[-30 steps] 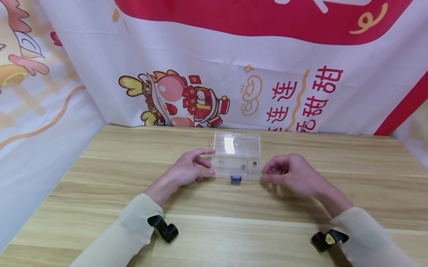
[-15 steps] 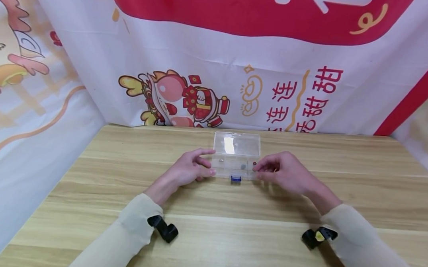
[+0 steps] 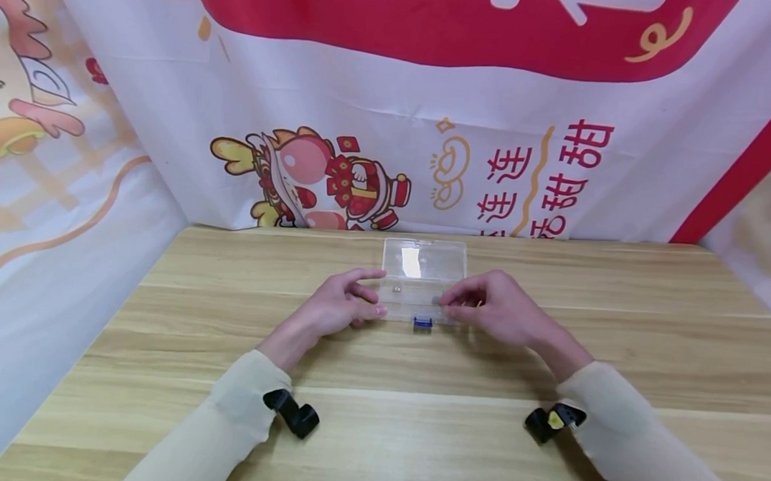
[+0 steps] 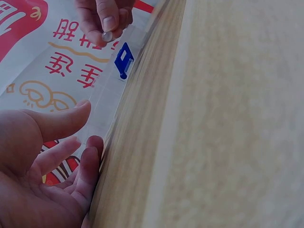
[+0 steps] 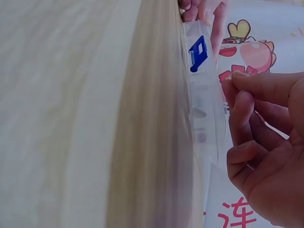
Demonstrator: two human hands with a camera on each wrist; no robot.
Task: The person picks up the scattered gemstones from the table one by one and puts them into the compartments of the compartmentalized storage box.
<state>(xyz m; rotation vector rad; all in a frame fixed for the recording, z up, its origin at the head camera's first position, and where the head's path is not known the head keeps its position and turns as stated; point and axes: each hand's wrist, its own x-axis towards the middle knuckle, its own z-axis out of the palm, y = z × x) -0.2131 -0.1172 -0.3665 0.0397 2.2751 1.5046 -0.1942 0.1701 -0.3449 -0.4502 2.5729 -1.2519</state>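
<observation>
A clear plastic compartment box (image 3: pixel 408 310) stands on the table with its lid (image 3: pixel 445 261) raised at the back and a blue latch (image 3: pixel 423 322) at the front. My left hand (image 3: pixel 346 296) grips the box's left end, thumb at the front, index finger farther back. Over the box's right part, my right hand (image 3: pixel 495 308) pinches a small, round, shiny bead (image 4: pixel 107 36) between thumb and fingertip. A pale bead (image 3: pixel 397 289) lies in the left compartment. A grey bead (image 3: pixel 436 300) lies beside my right fingertips. The rightmost compartment is hidden behind that hand.
The wooden table (image 3: pixel 377 427) extends around the box. A white and red printed cloth (image 3: pixel 340 88) hangs close behind it, with more cloth at both sides. A black wrist camera (image 3: pixel 292 414) sits on the left sleeve, another (image 3: pixel 553 421) on the right.
My right hand has moved left from beside the box's right end to above its compartments, now covering the red bead. My left hand has stayed at the left end.
</observation>
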